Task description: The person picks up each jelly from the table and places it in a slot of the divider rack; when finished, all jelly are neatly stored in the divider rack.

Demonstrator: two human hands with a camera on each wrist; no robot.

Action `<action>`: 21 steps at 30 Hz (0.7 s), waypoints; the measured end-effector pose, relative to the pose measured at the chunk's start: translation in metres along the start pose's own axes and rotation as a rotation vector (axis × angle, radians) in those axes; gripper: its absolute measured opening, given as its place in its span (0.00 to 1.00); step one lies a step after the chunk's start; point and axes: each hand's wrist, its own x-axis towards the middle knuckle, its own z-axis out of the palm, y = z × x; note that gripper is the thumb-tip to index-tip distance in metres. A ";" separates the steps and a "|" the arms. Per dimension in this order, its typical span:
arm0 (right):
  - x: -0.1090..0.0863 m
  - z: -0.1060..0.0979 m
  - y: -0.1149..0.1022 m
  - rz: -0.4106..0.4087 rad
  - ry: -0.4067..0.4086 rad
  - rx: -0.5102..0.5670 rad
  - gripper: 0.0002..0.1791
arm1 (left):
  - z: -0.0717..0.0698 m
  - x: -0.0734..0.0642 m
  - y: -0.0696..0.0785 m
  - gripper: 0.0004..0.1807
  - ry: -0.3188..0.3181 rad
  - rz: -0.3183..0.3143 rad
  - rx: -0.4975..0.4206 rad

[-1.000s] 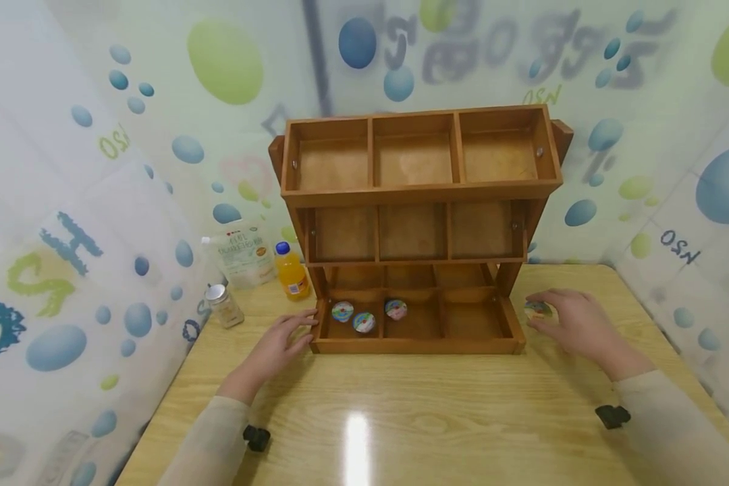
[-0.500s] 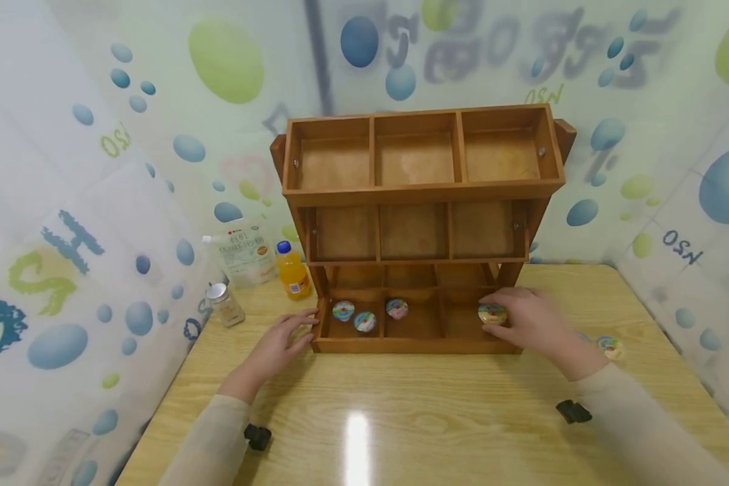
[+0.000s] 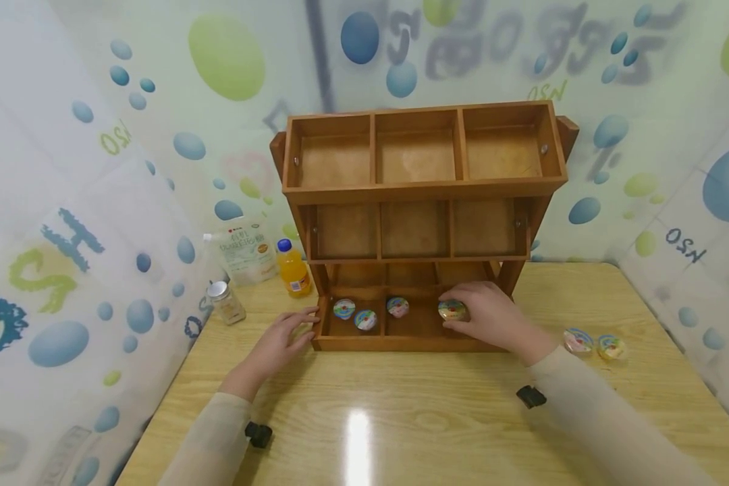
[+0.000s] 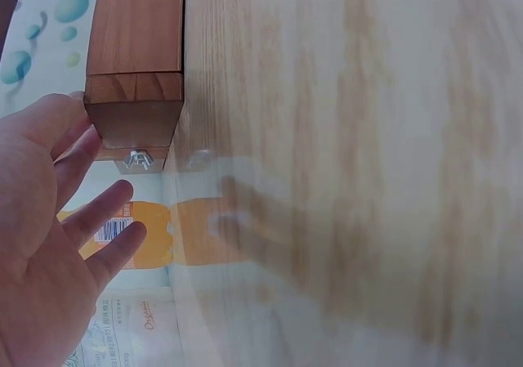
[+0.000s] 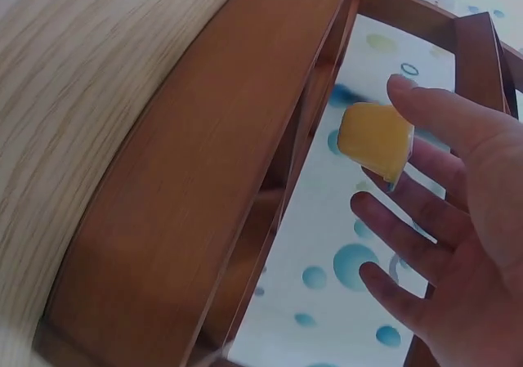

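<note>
Left wrist view, “Organic” on pouch (image 4: 131,326); head view, left hand (image 3: 279,344) wide against wooden rack (image 3: 422,194), right hand (image 3: 491,316) around 1 cup (image 3: 451,310).

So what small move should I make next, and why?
Perhaps bring the yellow cup slightly left and lower it into the middle compartment of the bottom tier: the right hand holds it near that compartment's right side, where just one pinkish cup sits, while the left compartment has two cups.

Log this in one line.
right hand: pinches yellow cup over bottom tier of wooden rack | left hand: touches rack's left end | two cups on table
</note>
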 end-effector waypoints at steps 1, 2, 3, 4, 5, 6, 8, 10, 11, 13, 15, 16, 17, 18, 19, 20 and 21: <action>0.004 0.003 -0.002 -0.005 -0.004 0.013 0.25 | 0.000 0.000 0.000 0.17 -0.003 -0.002 -0.001; 0.007 0.005 -0.003 -0.009 -0.008 0.028 0.25 | 0.001 0.000 -0.001 0.18 -0.003 -0.004 0.002; 0.011 0.008 -0.005 -0.012 -0.015 0.040 0.24 | 0.001 0.000 -0.001 0.18 -0.003 -0.003 0.004; 0.014 0.010 -0.006 -0.014 -0.020 0.047 0.24 | 0.001 0.000 -0.001 0.18 0.000 -0.001 0.005; 0.017 0.013 -0.007 -0.020 -0.024 0.052 0.23 | 0.001 0.000 -0.001 0.18 0.001 -0.001 0.004; 0.020 0.016 -0.008 -0.027 -0.029 0.060 0.23 | 0.001 0.001 -0.001 0.18 0.004 0.000 0.003; 0.024 0.020 -0.009 -0.037 -0.043 0.067 0.22 | 0.001 0.001 -0.001 0.18 0.006 -0.002 0.001; 0.027 0.025 -0.009 -0.047 -0.055 0.066 0.21 | 0.001 0.002 0.000 0.18 0.003 -0.006 -0.005; 0.029 0.027 -0.009 -0.050 -0.061 0.067 0.21 | 0.001 0.002 0.000 0.18 0.001 -0.008 -0.006; 0.031 0.032 -0.009 -0.050 -0.077 0.060 0.21 | 0.000 0.002 0.000 0.18 -0.001 -0.009 -0.008; 0.034 0.037 -0.008 -0.048 -0.093 0.051 0.22 | 0.000 0.001 0.000 0.18 -0.001 -0.009 -0.007; 0.035 0.039 -0.007 -0.043 -0.104 0.051 0.22 | 0.000 0.001 0.000 0.18 -0.003 -0.009 -0.006; 0.036 0.041 -0.007 -0.039 -0.114 0.050 0.23 | 0.000 0.001 0.000 0.18 -0.005 -0.012 -0.008; 0.037 0.043 -0.007 -0.035 -0.124 0.049 0.23 | 0.000 0.000 0.000 0.18 -0.008 -0.017 -0.010; 0.038 0.044 -0.006 -0.033 -0.132 0.052 0.23 | 0.000 0.000 0.000 0.18 -0.012 -0.021 -0.013; 0.039 0.045 -0.006 -0.031 -0.139 0.059 0.23 | 0.000 0.000 0.000 0.18 -0.016 -0.023 -0.013; 0.039 0.046 -0.006 -0.028 -0.145 0.065 0.22 | 0.000 0.000 0.000 0.18 -0.020 -0.025 -0.013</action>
